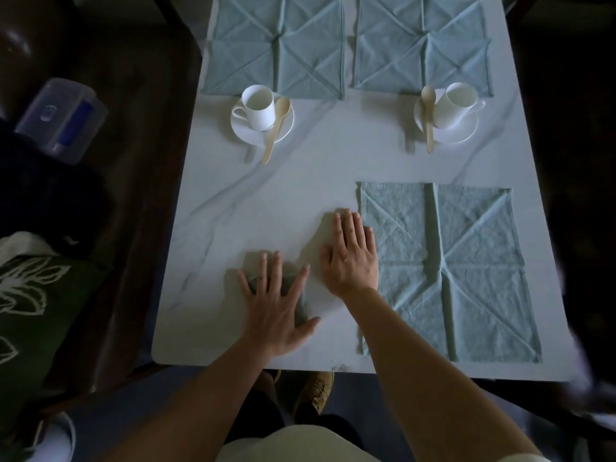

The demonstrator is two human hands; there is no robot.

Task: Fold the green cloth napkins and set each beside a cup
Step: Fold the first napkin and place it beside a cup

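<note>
Here, the small folded grey-green cloth napkin lies near the table's near edge, under my left hand, which presses it flat with fingers spread and straight. My right hand lies flat just beside it, fingers straight and together, gripping nothing, its little-finger side over the left edge of the pale green creased napkin spread open. Well beyond, on the white marble-patterned table, stand the left white ceramic cup and the right white ceramic cup, each on a saucer with a wooden spoon. Behind them lie two more unfolded napkins.
</note>
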